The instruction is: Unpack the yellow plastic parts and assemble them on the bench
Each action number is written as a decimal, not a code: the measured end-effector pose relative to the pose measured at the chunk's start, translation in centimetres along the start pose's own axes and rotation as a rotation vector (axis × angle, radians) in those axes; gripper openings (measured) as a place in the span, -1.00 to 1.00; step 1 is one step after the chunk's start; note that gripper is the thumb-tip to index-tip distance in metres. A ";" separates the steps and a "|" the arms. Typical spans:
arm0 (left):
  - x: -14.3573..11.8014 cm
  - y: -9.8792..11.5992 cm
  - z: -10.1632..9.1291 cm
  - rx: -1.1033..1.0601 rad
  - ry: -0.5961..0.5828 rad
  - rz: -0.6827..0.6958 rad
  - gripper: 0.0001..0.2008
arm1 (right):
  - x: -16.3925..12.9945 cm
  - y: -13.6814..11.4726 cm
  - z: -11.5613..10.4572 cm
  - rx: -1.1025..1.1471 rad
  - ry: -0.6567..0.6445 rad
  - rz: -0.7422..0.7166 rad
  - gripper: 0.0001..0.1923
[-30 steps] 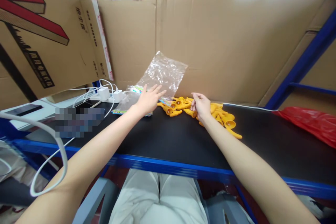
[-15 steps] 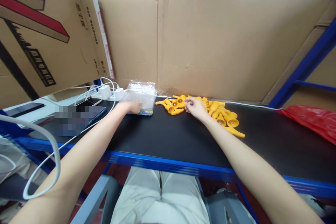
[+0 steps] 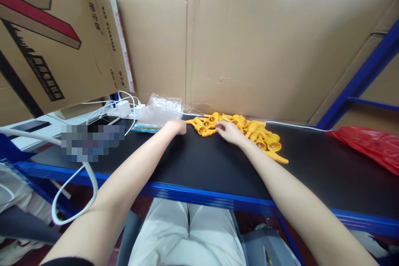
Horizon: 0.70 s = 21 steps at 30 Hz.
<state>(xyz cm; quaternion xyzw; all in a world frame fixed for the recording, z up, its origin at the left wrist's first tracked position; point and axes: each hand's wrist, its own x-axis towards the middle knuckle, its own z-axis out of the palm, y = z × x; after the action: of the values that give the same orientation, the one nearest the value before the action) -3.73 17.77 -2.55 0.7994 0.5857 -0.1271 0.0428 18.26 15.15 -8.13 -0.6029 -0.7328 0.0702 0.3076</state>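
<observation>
A heap of small yellow plastic pieces (image 3: 249, 132) lies at the back of the black shelf top (image 3: 212, 166), against the cardboard wall. My right hand (image 3: 229, 132) rests on the left part of the heap, fingers on the pieces. My left hand (image 3: 177, 126) sits curled on the shelf top, between the heap's left end and a stack of clear plastic bags (image 3: 160, 112). Whether either hand grips anything is hidden from view.
A cardboard wall (image 3: 249, 50) closes the back, and a printed carton (image 3: 46, 41) leans at the left. A white power strip with chargers (image 3: 124, 110) and cables lie behind the bags. A red plastic bag (image 3: 370, 145) lies at the right. Blue rack posts (image 3: 364, 70) stand right.
The clear bag that stood raised a second ago now lies flat on the stack. My left hand has moved right off the bags to the heap's edge. My right hand has slid slightly left.
</observation>
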 end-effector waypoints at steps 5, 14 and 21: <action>1.0 -0.8 1.5 -0.041 0.133 -0.024 -0.54 | -0.1 -0.3 0.0 -0.025 -0.016 -0.010 -0.85; 1.7 -2.4 2.9 -0.088 0.203 -0.066 -0.60 | 0.0 0.3 -0.1 -0.003 0.013 -0.035 -0.85; 2.3 -2.4 3.4 -0.069 0.175 -0.071 -0.60 | 0.3 1.0 0.1 0.023 0.040 -0.060 -0.84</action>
<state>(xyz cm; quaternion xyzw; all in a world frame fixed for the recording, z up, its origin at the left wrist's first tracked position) -5.92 19.90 -6.18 0.7843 0.6191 -0.0378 0.0144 18.99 15.72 -8.52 -0.5782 -0.7436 0.0574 0.3310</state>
